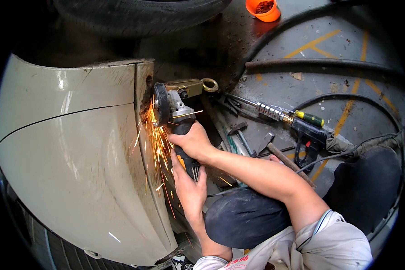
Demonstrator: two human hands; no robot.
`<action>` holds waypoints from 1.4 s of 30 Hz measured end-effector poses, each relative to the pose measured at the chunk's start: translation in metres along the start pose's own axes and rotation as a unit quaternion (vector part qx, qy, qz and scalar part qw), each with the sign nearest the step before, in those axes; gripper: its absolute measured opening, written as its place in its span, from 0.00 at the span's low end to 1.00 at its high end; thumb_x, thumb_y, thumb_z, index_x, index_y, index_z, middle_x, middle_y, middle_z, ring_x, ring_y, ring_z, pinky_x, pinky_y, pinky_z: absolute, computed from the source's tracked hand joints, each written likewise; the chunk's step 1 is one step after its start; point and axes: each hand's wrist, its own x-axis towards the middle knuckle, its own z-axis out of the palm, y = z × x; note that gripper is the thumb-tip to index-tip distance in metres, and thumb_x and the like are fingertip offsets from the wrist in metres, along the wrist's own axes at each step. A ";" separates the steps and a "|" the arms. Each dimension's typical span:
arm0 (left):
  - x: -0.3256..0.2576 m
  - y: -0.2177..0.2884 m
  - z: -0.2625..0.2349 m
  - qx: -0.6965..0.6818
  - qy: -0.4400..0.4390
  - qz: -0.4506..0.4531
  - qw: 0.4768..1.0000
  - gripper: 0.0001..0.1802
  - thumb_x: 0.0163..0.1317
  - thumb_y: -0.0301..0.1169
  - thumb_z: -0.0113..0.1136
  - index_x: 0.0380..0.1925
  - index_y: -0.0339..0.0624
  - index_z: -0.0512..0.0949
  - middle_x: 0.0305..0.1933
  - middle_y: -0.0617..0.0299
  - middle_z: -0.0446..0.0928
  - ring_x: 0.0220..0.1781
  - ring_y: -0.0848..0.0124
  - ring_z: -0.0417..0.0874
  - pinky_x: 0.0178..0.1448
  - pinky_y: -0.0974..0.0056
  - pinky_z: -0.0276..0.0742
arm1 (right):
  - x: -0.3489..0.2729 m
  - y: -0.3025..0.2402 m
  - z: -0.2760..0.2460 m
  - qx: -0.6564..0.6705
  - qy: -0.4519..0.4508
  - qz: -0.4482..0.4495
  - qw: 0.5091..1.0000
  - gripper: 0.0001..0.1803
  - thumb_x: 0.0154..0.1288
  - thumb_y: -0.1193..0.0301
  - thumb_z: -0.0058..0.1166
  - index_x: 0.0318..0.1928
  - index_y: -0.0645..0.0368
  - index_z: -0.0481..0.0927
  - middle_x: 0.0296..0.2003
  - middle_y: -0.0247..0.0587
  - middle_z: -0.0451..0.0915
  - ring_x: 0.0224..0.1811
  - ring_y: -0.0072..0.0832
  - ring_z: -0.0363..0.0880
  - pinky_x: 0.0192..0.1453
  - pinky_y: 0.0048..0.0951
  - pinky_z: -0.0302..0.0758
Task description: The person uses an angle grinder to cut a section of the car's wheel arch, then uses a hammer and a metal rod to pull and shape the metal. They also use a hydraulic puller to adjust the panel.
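Observation:
My right hand (pixel 194 143) grips the neck of an angle grinder (pixel 179 109), just behind its silver gear head. Lower down, my left hand (pixel 188 184) holds the black and yellow rear body of the same tool, thumb and fingers on either side of it. The grinder's guarded wheel (pixel 161 104) is against the rusty edge of an off-white vehicle panel (pixel 85 148). Orange sparks (pixel 156 139) spray downward from the contact. A gold-coloured metal clamp with a ring (pixel 189 87) sits at the panel edge, just beyond the grinder head.
A tire (pixel 144 18) lies at the far side, near an orange bucket (pixel 264 10) holding reddish debris. To the right are a black pistol-shaped gun (pixel 308 137), a yellow-and-black handled tool (pixel 309 118), a hammer (pixel 281 155) and thick dark hoses (pixel 324 65) across the grey floor.

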 end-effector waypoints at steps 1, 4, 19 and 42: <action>0.000 -0.002 0.000 -0.021 -0.009 -0.011 1.000 0.45 0.60 0.28 0.63 0.73 0.39 0.50 0.67 0.38 0.66 0.67 0.48 0.71 0.69 0.55 0.66 | 0.000 -0.002 -0.001 -0.010 -0.006 0.007 1.000 0.16 0.46 0.67 0.67 0.32 0.63 0.78 0.26 0.35 0.78 0.27 0.24 0.76 0.33 0.30 0.74; 0.001 -0.002 0.003 -0.010 0.000 0.002 1.000 0.44 0.61 0.28 0.63 0.73 0.39 0.49 0.66 0.37 0.66 0.67 0.50 0.72 0.68 0.56 0.66 | -0.001 -0.008 -0.004 -0.015 -0.028 0.035 0.999 0.13 0.47 0.67 0.66 0.29 0.62 0.78 0.23 0.34 0.78 0.24 0.24 0.75 0.30 0.31 0.73; 0.007 -0.027 0.022 -0.169 -0.044 0.024 0.984 0.41 0.62 0.25 0.61 0.73 0.41 0.52 0.68 0.47 0.67 0.69 0.59 0.70 0.70 0.60 0.64 | 0.015 0.015 0.001 0.017 -0.010 0.077 0.997 0.27 0.46 0.63 0.68 0.40 0.70 0.75 0.33 0.54 0.80 0.36 0.41 0.82 0.40 0.40 0.78; -0.025 -0.008 -0.025 0.061 -0.034 -0.002 0.998 0.48 0.58 0.36 0.65 0.74 0.44 0.48 0.61 0.42 0.68 0.57 0.41 0.76 0.56 0.46 0.76 | -0.036 0.003 0.008 0.028 -0.022 0.017 0.999 0.15 0.49 0.71 0.67 0.36 0.65 0.79 0.30 0.36 0.80 0.29 0.22 0.76 0.34 0.28 0.75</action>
